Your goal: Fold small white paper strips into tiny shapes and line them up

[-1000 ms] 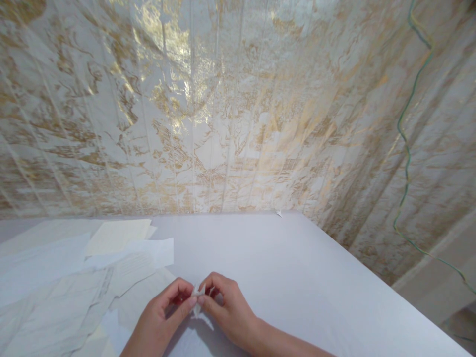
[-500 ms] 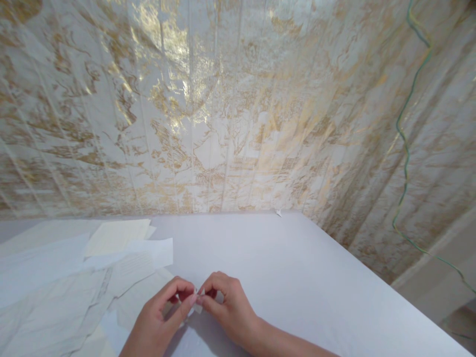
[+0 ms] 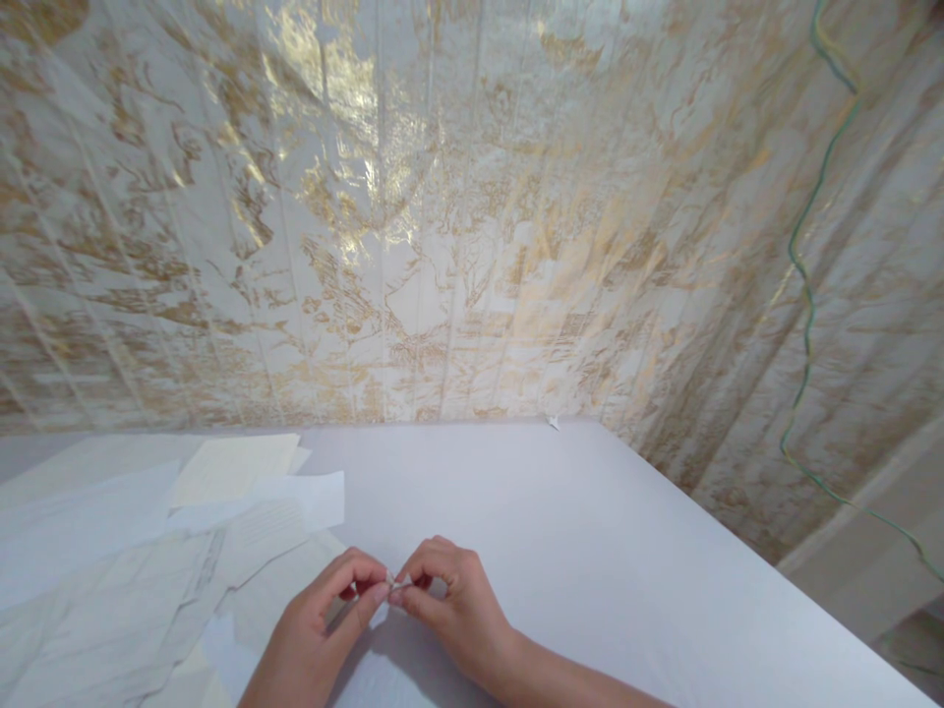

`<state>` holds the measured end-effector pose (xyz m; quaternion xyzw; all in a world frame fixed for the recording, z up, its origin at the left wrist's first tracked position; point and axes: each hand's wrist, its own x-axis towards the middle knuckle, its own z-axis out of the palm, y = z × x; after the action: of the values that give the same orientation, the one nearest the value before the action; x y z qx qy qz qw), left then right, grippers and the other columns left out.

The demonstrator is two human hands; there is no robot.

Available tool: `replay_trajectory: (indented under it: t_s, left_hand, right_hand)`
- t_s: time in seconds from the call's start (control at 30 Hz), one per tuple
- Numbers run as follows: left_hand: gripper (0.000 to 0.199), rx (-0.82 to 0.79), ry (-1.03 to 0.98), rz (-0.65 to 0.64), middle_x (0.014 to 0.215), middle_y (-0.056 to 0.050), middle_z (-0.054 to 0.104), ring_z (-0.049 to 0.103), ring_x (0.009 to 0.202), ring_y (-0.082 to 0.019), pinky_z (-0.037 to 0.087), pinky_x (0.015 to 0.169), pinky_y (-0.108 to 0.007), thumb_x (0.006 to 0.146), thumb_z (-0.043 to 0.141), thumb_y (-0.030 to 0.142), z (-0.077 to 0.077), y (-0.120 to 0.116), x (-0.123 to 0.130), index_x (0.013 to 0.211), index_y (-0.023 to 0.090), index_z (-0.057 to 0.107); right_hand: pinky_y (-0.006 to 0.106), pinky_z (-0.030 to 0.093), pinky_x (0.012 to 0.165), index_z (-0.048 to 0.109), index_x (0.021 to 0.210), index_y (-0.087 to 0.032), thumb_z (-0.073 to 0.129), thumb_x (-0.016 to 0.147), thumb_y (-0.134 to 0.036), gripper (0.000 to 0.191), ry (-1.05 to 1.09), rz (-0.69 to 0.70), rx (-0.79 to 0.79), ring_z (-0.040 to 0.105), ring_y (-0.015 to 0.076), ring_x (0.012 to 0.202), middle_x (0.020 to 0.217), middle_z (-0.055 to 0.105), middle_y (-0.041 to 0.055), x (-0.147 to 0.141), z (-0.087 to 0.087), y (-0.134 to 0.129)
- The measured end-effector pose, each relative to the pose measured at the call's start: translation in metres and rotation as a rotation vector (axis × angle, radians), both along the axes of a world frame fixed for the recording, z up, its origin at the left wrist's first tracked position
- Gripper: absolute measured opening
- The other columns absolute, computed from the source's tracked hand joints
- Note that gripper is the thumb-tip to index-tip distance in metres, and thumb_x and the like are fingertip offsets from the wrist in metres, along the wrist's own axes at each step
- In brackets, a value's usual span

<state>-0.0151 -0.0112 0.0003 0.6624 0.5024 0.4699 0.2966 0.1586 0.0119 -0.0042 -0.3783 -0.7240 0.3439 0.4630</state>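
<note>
Between my fingertips is a small folded piece of white paper, mostly covered by the fingers. My left hand pinches it from the left, thumb and forefinger pressed together. From the right, my right hand pinches the same piece, its fingertips nearly touching those of the left. Both hands are just over the white table, close to its near side. The exact shape of the folded paper cannot be made out.
Loose sheets of paper overlap across the table's left part. A tiny white paper scrap lies at the far edge. Behind stands a wall with gold-patterned covering. A green-yellow wire hangs on the right.
The paper between my fingertips has turned a little, and less of it shows below the fingers. Both hands stay in nearly the same place.
</note>
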Motion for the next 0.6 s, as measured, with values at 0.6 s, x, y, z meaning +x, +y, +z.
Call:
replay_trajectory:
  t_s: [0.6]
  left_hand:
    - [0.018,-0.021,-0.13,0.08,0.071,0.006,0.056,0.055,0.072,-0.017,0.041,0.073,-0.024,0.08,0.063,0.04,0.008,-0.011,0.009,0.068,0.027,0.061]
  right_hand:
    - [0.026,0.044,0.068,0.075,0.07,-0.02,0.074,0.085,-0.04,0.025,0.075,-0.002,0.039,0.06,0.0157,0.068,0.066,0.067,0.0015,-0.001,0.001,-0.001]
